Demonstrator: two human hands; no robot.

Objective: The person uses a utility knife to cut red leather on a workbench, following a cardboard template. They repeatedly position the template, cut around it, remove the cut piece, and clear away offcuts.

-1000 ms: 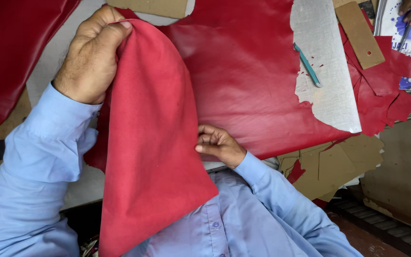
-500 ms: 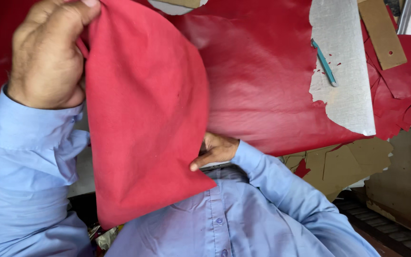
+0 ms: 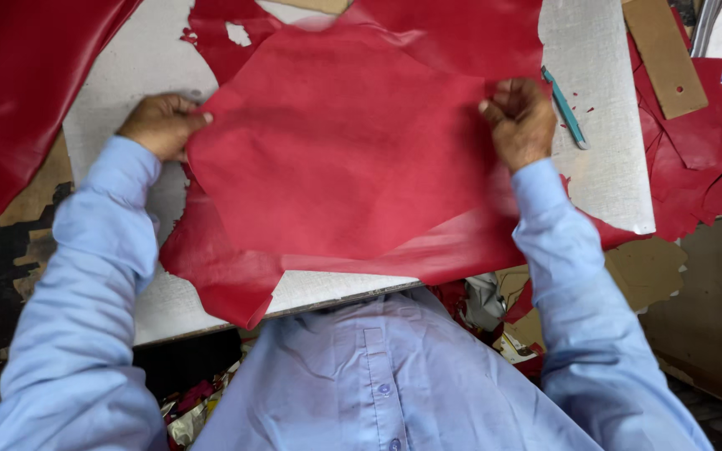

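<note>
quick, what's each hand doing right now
Left hand: closed, gripping the left edge of the red sheet.
Right hand: closed in a fist on the sheet's right edge.

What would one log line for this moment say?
left hand: grips left edge of red leather piece | right hand: grips its right edge | piece: spread flat over white cutting board | teal pen: beside right hand

Bare board point(image 3: 603, 125) right of the red sheet point(image 3: 336, 150), seemingly crossed only by a teal pen point(image 3: 563, 107).
</note>
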